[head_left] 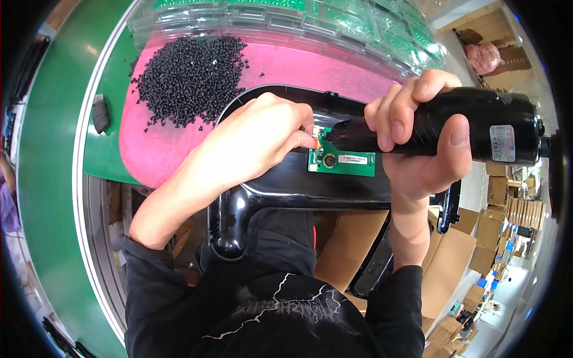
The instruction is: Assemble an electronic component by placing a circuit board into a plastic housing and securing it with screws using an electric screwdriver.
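Observation:
My right hand (418, 128) is wrapped round a black electric screwdriver (477, 122) lying nearly level, its nose pointing left over a small green circuit board (352, 167). The board rests in a large glossy black plastic housing (286, 197) in front of me. My left hand (262, 134) is at the board's upper left corner, its thumb and forefinger pinched at the screwdriver's nose, near a small red and white connector. What sits between those fingertips is hidden. The bit itself cannot be made out.
A heap of small black screws (185, 77) lies on a pink mat (140, 146) at the far left. Clear plastic trays (286, 24) with green boards stand behind. A black cloth-like item (101, 113) is on the green table (54, 197). An open cardboard box (352, 241) is below the housing.

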`<move>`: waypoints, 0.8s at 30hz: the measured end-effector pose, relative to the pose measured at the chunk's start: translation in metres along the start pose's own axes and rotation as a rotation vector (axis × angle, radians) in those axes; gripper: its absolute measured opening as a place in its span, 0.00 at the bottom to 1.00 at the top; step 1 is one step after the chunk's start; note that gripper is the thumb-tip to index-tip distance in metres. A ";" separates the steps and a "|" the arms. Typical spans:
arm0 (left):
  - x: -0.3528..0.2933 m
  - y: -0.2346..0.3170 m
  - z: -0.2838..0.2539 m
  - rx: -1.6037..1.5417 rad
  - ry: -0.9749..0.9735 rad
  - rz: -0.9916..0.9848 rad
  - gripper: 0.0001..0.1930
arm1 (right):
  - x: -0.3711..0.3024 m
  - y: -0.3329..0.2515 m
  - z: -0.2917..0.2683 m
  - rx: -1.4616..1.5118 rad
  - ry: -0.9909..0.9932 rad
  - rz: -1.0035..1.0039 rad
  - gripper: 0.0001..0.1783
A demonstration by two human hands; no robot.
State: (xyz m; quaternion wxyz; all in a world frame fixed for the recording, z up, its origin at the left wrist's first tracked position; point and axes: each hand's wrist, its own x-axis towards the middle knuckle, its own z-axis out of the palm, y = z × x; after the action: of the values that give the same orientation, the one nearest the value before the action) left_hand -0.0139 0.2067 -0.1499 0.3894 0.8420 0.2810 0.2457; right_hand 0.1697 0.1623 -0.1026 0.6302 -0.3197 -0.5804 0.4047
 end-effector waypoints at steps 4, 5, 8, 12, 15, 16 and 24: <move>-0.001 -0.006 0.005 0.085 0.053 0.012 0.09 | 0.007 0.004 0.001 -0.012 -0.107 0.020 0.23; -0.002 -0.009 0.006 0.107 0.059 0.046 0.09 | 0.008 0.006 0.002 -0.011 -0.109 0.023 0.23; -0.001 -0.009 0.006 0.128 0.051 0.083 0.08 | 0.009 0.007 0.005 -0.029 -0.134 0.033 0.23; -0.002 -0.005 0.004 0.140 0.018 0.048 0.08 | 0.006 0.007 0.005 -0.054 -0.068 0.004 0.25; -0.003 -0.002 0.004 0.130 0.002 0.054 0.09 | -0.002 0.003 0.005 0.099 -0.006 -0.002 0.27; -0.002 -0.002 0.004 0.131 0.004 0.056 0.09 | -0.003 -0.001 0.000 0.172 -0.025 -0.002 0.27; 0.000 0.006 0.004 -0.062 0.025 0.345 0.08 | -0.007 -0.047 -0.011 0.509 -0.059 -0.113 0.23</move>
State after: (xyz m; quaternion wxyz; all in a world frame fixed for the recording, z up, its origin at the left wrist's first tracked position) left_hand -0.0097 0.2015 -0.1474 0.3636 0.8623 0.1294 0.3279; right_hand 0.1871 0.1344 -0.0664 0.6947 -0.1059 -0.4947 0.5113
